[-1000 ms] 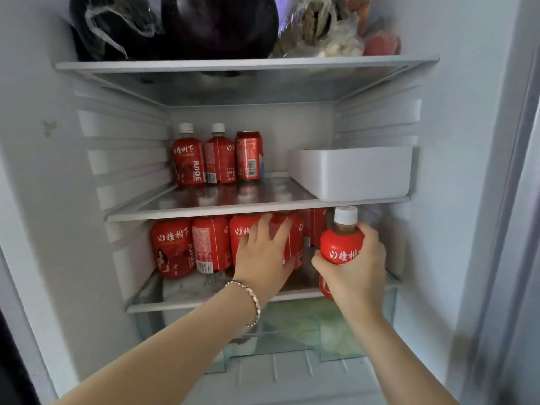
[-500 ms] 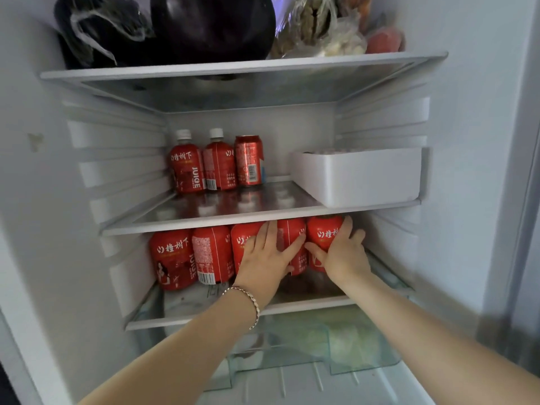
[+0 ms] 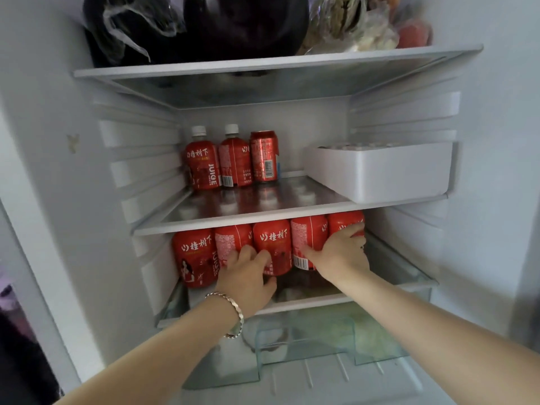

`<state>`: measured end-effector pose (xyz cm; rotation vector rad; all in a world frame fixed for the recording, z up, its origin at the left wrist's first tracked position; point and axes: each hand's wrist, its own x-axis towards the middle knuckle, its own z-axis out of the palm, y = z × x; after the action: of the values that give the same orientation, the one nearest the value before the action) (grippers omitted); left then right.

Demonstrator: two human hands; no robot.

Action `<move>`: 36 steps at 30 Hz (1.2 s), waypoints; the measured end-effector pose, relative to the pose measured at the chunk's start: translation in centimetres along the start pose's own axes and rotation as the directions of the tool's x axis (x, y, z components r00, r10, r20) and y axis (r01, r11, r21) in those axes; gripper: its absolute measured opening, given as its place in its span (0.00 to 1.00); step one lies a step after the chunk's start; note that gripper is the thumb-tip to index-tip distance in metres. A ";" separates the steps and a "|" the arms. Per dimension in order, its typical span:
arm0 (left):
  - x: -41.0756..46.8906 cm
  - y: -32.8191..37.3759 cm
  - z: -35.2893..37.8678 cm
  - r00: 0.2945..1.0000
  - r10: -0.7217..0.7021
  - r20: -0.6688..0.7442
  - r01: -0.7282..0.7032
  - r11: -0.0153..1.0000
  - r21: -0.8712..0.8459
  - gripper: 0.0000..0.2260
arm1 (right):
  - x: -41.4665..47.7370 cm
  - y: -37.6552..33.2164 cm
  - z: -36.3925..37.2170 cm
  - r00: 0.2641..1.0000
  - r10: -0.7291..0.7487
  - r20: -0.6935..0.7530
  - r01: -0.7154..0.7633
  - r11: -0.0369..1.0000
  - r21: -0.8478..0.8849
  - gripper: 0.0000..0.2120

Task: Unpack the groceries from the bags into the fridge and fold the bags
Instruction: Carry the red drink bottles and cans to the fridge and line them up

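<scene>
- The fingers (image 3: 248,254) of our left hand (image 3: 248,279) lie bent on the fronts of the second and third red bottles (image 3: 193,252); we cannot tell if they grip. Our right hand (image 3: 342,252) is spread wide, fingertips on the rightmost bottle (image 3: 342,219), thumb on the fourth one.
- The fridge (image 3: 43,141) is open before us.
- Its top shelf (image 3: 263,64) carries dark bags (image 3: 245,24).
- On the middle shelf (image 3: 233,222) a white tray (image 3: 380,173) sits at the right.
- The five red bottles stand upright in a touching row on the lower shelf (image 3: 306,304).
- At the back of the middle shelf stand two bottles (image 3: 201,168) and a red can (image 3: 264,156).
- A bracelet (image 3: 230,302) circles our left wrist.
</scene>
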<state>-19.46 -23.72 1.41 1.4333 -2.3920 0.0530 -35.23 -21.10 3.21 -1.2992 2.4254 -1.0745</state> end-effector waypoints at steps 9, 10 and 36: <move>-4.1 0.1 -2.5 0.995 -0.052 0.080 0.054 0.998 -0.016 0.11 | -4.0 -0.1 -1.1 0.981 -0.178 0.080 0.191 0.955 -0.227 0.27; -5.1 0.3 -3.2 0.993 -0.075 0.088 0.074 0.997 0.020 0.11 | -4.9 -0.2 -1.4 0.960 -0.261 0.101 0.278 0.929 -0.243 0.17; -69.6 19.8 -12.8 -0.131 -0.977 -0.171 0.986 -0.146 0.078 0.12 | -59.8 5.4 -10.4 -0.628 -0.585 0.513 0.754 -0.294 0.588 0.11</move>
<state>-3.26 47.63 -5.67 2.8890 -0.4861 -0.0874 -7.81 32.96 -2.76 -3.0381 -0.0296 0.1212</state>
